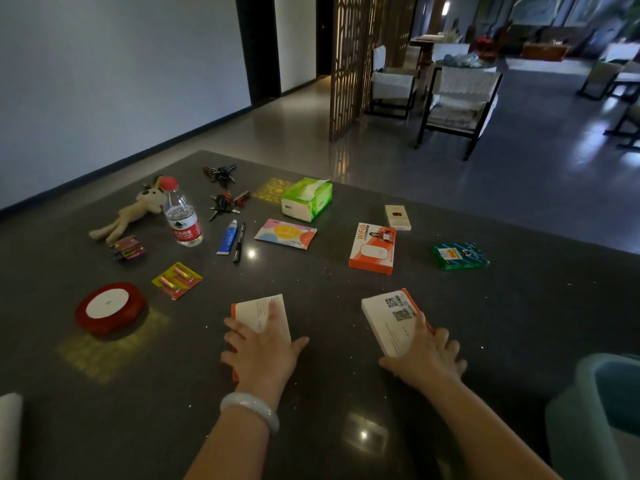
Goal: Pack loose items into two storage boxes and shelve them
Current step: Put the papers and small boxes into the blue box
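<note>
two flat white cardboard boxes with orange edges sit near the counter's front edge, one under each hand. the left box [261, 315] lies flat; the right box [393, 320] is tipped up on its side. both look light and stiff, best taken by the long edges. the left hand [259, 351] lies spread on its box, fingers straight. the right hand [424, 355] curls round the lower end of its box. a red ribbon spool [109, 308] rests towards the left edge, a teal bin [602, 407] at the right corner.
</note>
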The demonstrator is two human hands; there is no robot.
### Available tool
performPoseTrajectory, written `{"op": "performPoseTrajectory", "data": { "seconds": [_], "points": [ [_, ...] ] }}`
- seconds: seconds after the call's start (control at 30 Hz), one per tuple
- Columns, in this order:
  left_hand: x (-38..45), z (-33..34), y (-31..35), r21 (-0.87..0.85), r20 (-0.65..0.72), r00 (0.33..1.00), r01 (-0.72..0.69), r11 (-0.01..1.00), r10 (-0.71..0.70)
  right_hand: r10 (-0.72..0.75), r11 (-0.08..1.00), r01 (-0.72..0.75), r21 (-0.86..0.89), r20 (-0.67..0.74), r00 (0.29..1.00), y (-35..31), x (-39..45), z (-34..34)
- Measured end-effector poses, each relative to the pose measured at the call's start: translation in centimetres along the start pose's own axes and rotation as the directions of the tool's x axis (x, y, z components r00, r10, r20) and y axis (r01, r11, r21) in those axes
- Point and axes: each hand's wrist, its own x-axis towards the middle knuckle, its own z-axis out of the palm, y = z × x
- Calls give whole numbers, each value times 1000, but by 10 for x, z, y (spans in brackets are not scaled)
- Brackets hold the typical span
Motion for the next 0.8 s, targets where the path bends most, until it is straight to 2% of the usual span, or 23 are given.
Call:
{"op": "performPoseTrajectory", "data": {
  "seconds": [0.17,0.27,0.33,0.53,0.6,0.7,0.8],
  "points": [
    [-10,-6,0,-16,61,996,66,998,-65,-83,996,84,34,-42,996,13,-13,-1],
    [-22,-8,3,-87,-18,998,52,995,-54,-116,989,123,82,-91,989,24,-17,-16],
    [-32,-9,12,-132,-99,995,-31,991,18,-157,977,176,121,-150,976,31,-20,-31],
    [-70,-21,72,-236,-94,965,-262,936,247,-187,941,261,213,-316,930,69,-37,-88],
    [-85,-27,96,-272,-118,942,-336,902,315,-146,937,243,250,-351,925,92,-47,-107],
    [-107,-33,131,-284,-124,901,-434,855,416,-30,892,212,399,-415,909,137,-68,-130],
    [-134,-27,159,-325,-105,808,-578,748,579,87,860,175,479,-477,875,192,-92,-145]
  ]
}}
